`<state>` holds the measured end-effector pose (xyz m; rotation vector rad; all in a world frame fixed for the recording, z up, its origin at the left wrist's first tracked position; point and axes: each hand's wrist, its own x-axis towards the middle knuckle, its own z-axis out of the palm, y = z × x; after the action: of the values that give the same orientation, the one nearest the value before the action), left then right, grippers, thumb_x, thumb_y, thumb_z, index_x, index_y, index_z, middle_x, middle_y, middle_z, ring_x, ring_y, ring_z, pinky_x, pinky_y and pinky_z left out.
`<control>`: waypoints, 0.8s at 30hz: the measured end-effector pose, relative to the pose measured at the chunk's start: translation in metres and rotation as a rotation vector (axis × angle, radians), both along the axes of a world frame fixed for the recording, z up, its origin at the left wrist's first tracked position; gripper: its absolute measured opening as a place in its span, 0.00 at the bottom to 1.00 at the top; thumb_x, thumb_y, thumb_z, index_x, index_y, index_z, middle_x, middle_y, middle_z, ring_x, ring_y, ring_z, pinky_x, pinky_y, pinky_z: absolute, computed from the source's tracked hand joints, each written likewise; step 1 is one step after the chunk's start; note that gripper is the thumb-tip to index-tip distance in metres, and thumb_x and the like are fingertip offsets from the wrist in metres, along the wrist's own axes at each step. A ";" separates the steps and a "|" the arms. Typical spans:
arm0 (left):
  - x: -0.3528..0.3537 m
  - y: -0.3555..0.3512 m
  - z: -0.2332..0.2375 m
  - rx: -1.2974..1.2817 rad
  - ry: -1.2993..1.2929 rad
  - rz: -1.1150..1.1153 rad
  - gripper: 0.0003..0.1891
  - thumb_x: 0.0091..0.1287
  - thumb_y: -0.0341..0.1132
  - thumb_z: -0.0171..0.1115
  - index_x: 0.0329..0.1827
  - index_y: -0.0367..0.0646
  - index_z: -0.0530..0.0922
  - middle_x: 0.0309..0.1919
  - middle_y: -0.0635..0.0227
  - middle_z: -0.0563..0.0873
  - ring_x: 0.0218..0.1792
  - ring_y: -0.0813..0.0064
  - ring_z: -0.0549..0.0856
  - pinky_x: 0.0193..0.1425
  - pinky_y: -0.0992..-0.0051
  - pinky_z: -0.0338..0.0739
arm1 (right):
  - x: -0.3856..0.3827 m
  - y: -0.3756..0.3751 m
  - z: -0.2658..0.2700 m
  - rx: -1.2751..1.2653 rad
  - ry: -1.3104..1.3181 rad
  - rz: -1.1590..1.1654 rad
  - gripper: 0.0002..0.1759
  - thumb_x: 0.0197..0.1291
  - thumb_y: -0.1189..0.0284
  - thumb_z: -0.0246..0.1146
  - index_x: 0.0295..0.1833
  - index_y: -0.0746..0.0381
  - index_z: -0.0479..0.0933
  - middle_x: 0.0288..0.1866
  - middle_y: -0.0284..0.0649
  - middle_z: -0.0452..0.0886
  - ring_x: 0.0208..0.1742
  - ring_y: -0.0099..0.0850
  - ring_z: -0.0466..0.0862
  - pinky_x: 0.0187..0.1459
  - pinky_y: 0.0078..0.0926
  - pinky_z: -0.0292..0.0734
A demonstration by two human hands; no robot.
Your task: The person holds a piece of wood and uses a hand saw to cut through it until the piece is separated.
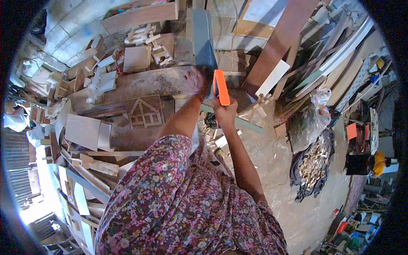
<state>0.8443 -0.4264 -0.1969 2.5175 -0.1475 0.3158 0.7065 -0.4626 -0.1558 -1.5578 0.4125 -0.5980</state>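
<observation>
"What lay on the floor to the right?"

"A heap of small wood offcuts (313, 162), spread on a dark cloth (296, 177). Crumpled clear plastic (304, 129) was just above it in the view."

"And higher up?"

"A wide reddish-brown plank (272, 46) slanted across, with a short white board (273, 78) beside its lower end. Farther right, long strips of wood (346, 59) ran in a loose bundle."

"What about the left side?"

"A small braced wooden frame (144, 113) lay flat, and pale panels (83, 131) were nearer the edge. Beyond them stood a corrugated wall (18, 175), next to a glaring bright patch."

"And the top?"

"A long open wooden box (140, 18)."
</observation>
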 end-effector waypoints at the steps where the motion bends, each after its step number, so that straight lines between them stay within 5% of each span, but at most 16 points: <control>1: 0.001 0.000 0.001 -0.003 -0.007 -0.001 0.21 0.61 0.50 0.43 0.38 0.38 0.71 0.37 0.55 0.78 0.44 0.59 0.73 0.48 0.62 0.61 | 0.000 0.000 0.002 -0.027 -0.011 0.011 0.07 0.47 0.79 0.59 0.22 0.62 0.68 0.14 0.27 0.67 0.13 0.15 0.65 0.13 0.15 0.57; 3: 0.003 -0.002 -0.001 0.002 0.068 0.024 0.22 0.60 0.51 0.44 0.40 0.38 0.71 0.40 0.55 0.77 0.47 0.60 0.71 0.48 0.62 0.61 | 0.000 -0.004 0.004 -0.034 -0.076 0.018 0.07 0.48 0.78 0.59 0.21 0.62 0.68 0.13 0.27 0.66 0.11 0.16 0.64 0.12 0.16 0.56; 5: 0.001 -0.002 0.007 -0.018 0.116 0.030 0.23 0.60 0.52 0.44 0.40 0.38 0.71 0.40 0.55 0.76 0.48 0.61 0.70 0.48 0.62 0.61 | -0.007 -0.008 0.024 0.233 0.029 0.038 0.10 0.48 0.76 0.58 0.18 0.61 0.67 0.11 0.28 0.64 0.09 0.17 0.62 0.11 0.18 0.55; 11: -0.001 -0.004 0.012 -0.044 0.177 0.129 0.24 0.60 0.52 0.43 0.40 0.37 0.71 0.40 0.55 0.76 0.46 0.59 0.71 0.48 0.63 0.61 | -0.008 -0.007 0.039 0.215 0.026 0.009 0.12 0.48 0.75 0.57 0.16 0.60 0.65 0.09 0.29 0.63 0.08 0.18 0.60 0.10 0.18 0.53; 13: 0.006 -0.008 0.000 -0.040 0.142 0.119 0.24 0.60 0.52 0.43 0.40 0.37 0.71 0.40 0.54 0.76 0.46 0.58 0.72 0.49 0.63 0.61 | -0.009 -0.011 0.039 0.214 0.180 0.054 0.07 0.46 0.75 0.61 0.24 0.64 0.70 0.16 0.29 0.68 0.17 0.17 0.66 0.19 0.20 0.60; 19: 0.008 -0.009 0.006 -0.051 0.169 0.138 0.24 0.61 0.52 0.42 0.39 0.38 0.72 0.39 0.53 0.77 0.48 0.58 0.71 0.51 0.61 0.60 | -0.056 0.008 0.040 0.009 0.221 -0.025 0.06 0.45 0.76 0.60 0.26 0.67 0.70 0.20 0.30 0.71 0.23 0.18 0.68 0.24 0.19 0.63; 22: 0.000 -0.003 0.018 -0.101 0.318 0.163 0.24 0.61 0.52 0.41 0.40 0.37 0.71 0.39 0.53 0.78 0.48 0.59 0.71 0.53 0.59 0.59 | -0.084 0.018 0.065 0.167 0.185 -0.015 0.05 0.45 0.77 0.60 0.26 0.67 0.71 0.21 0.30 0.71 0.24 0.17 0.68 0.25 0.18 0.64; 24: 0.007 -0.006 0.001 -0.090 0.145 0.079 0.25 0.61 0.52 0.40 0.42 0.37 0.71 0.39 0.54 0.78 0.50 0.58 0.70 0.55 0.58 0.58 | -0.095 0.019 0.057 0.154 0.232 -0.010 0.05 0.45 0.77 0.60 0.27 0.67 0.71 0.21 0.30 0.71 0.24 0.17 0.68 0.26 0.18 0.64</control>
<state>0.8510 -0.4323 -0.1961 2.4505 0.0225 0.1661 0.6117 -0.4435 -0.0984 -1.4817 0.6281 -0.3839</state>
